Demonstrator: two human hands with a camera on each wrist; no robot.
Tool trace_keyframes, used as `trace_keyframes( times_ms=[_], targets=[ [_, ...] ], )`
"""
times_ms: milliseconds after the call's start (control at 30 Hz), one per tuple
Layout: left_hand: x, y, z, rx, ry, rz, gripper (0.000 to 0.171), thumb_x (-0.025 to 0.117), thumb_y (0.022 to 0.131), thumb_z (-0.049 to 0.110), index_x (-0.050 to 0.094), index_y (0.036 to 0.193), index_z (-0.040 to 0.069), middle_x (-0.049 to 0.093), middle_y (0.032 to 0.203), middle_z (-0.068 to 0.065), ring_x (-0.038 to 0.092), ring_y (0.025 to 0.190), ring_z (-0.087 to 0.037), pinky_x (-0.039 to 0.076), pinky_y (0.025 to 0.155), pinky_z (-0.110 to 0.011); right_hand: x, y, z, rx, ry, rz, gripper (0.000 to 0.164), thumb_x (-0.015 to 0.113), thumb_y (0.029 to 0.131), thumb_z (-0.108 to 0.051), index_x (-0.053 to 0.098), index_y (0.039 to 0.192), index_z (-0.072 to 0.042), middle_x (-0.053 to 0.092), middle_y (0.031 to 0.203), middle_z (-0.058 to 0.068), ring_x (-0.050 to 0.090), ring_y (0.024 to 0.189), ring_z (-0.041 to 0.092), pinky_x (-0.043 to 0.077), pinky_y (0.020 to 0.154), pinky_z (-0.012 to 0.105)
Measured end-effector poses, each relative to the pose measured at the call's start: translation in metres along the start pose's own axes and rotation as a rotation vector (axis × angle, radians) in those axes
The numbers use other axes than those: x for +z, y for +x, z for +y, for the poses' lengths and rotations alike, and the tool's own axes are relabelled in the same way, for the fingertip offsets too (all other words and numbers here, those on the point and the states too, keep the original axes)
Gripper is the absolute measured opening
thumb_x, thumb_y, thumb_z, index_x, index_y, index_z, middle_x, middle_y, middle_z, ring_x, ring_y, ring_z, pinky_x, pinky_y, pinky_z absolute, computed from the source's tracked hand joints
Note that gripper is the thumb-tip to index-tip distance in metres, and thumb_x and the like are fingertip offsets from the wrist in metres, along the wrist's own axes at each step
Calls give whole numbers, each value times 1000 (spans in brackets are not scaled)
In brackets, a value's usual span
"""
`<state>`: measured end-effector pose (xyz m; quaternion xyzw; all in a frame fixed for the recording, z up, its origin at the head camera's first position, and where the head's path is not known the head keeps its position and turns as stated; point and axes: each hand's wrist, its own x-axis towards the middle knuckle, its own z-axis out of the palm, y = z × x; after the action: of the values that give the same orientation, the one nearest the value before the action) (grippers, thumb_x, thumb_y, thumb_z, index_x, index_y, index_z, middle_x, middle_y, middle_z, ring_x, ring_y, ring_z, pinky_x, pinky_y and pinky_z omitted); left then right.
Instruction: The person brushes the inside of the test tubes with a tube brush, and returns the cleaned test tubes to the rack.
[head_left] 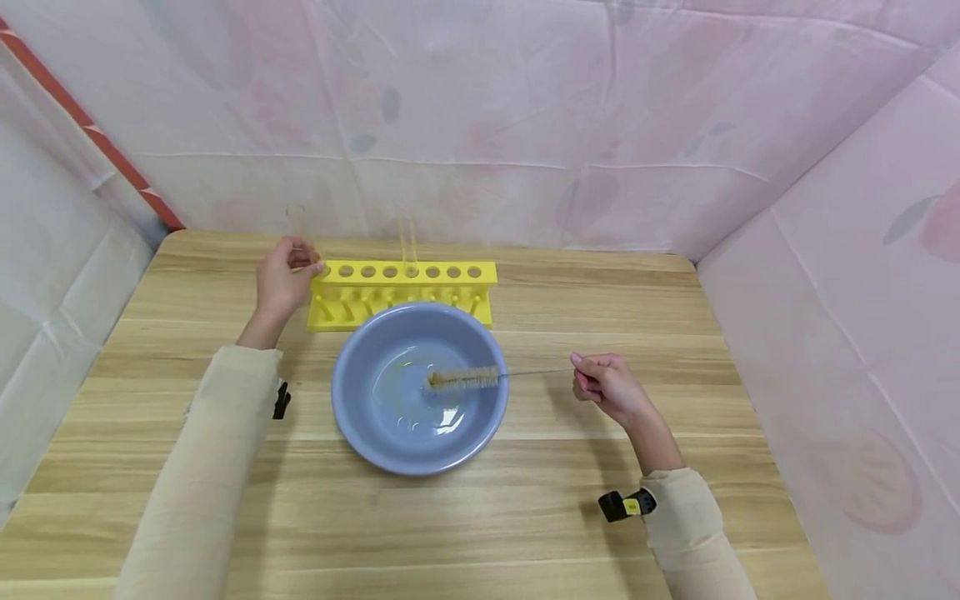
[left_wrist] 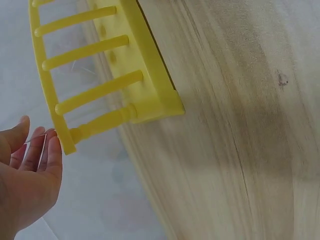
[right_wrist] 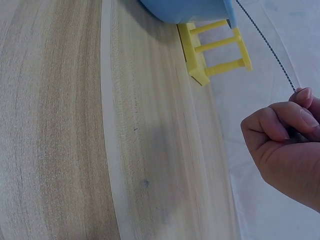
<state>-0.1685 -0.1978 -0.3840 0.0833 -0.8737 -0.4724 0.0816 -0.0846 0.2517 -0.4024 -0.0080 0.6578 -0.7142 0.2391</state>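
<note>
At the left end of the yellow test tube rack (head_left: 442, 281), my left hand (head_left: 285, 275) pinches a clear test tube (head_left: 297, 220). The tube's faint rim shows above the fingers; its lower part is hard to make out. In the left wrist view, the fingertips are close against the rack's top bar (left_wrist: 51, 107). My right hand (head_left: 611, 390) grips the twisted wire handle (right_wrist: 267, 42) of a test tube brush (head_left: 465, 378). Its bristles hang over the blue basin (head_left: 351, 417). Another clear test tube (head_left: 407, 240) stands upright in a middle hole of the rack.
The basin stands in front of the rack, hiding part of its base, with a little liquid at the bottom. Both stand on a wooden table (head_left: 465, 533). A pale patterned cloth (head_left: 480, 125) hangs behind the table's back edge and along the sides.
</note>
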Motion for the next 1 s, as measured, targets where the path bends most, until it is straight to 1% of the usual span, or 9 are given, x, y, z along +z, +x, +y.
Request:
trace_keyframes(
  times_ms=[167, 300, 400, 467, 533, 667, 800, 900, 1000],
  targets=[
    [0, -1, -1, 5, -18, -10, 29, 61, 86, 0, 49, 111, -8, 58, 107, -22, 56, 104, -32, 46, 88, -37, 1, 1, -1, -1, 1, -7, 45, 42, 97, -10, 40, 53, -5, 31, 46, -1, 25, 44, 11, 20, 51, 28],
    [-3, -4, 0, -32, -17, -25, 41, 62, 86, 3, 46, 123, -5, 56, 114, -24, 53, 107, -34, 45, 89, -40, 2, 1, -1, 5, 0, -2, 45, 43, 97, -10, 41, 52, -4, 31, 46, -1, 25, 44, 12, 19, 52, 29],
    [-6, -8, 2, -74, -14, -32, 50, 63, 86, 9, 41, 131, -2, 54, 117, -24, 52, 109, -35, 44, 90, -42, 2, 2, -1, 11, 2, 4, 45, 43, 97, -10, 41, 52, -4, 32, 45, -1, 24, 44, 12, 21, 51, 27],
    [-7, -12, 2, -92, -6, -26, 51, 63, 87, 13, 41, 131, -2, 54, 117, -23, 52, 108, -35, 43, 90, -42, 2, 2, -1, 9, 5, 7, 45, 43, 97, -11, 41, 52, -5, 32, 45, -1, 25, 44, 12, 22, 51, 26],
    [-8, -17, 3, -95, 10, -24, 49, 63, 87, 15, 44, 128, -3, 54, 115, -23, 52, 106, -35, 44, 89, -43, 2, 2, -1, 4, 11, 8, 45, 43, 97, -11, 41, 52, -5, 32, 45, -1, 26, 44, 11, 22, 51, 25],
    [-9, -27, 5, -63, 77, -36, 38, 61, 88, 17, 52, 118, -7, 58, 107, -24, 55, 99, -35, 45, 85, -43, 4, 3, -1, -4, 21, 9, 45, 43, 97, -11, 42, 53, -6, 32, 46, -1, 26, 44, 11, 23, 51, 24],
    [-6, -35, 12, -2, 133, -60, 31, 60, 89, 16, 58, 108, -8, 60, 100, -24, 56, 92, -35, 47, 79, -43, 7, 6, -3, 3, 13, 17, 45, 42, 97, -10, 42, 53, -6, 32, 46, -1, 27, 44, 11, 24, 50, 23],
    [1, -37, 20, 51, 130, -76, 27, 61, 88, 14, 61, 104, -7, 61, 97, -23, 58, 89, -34, 47, 76, -42, 11, 10, -6, 12, 5, 23, 44, 44, 97, -12, 42, 53, -5, 32, 46, -1, 27, 44, 10, 23, 50, 23],
    [9, -37, 31, 76, 111, -108, 26, 61, 88, 14, 62, 104, -6, 62, 97, -21, 57, 89, -33, 47, 77, -42, 14, 15, -10, 15, -8, 19, 44, 46, 96, -14, 42, 53, -5, 32, 46, -1, 28, 43, 9, 22, 50, 24]
  ],
)
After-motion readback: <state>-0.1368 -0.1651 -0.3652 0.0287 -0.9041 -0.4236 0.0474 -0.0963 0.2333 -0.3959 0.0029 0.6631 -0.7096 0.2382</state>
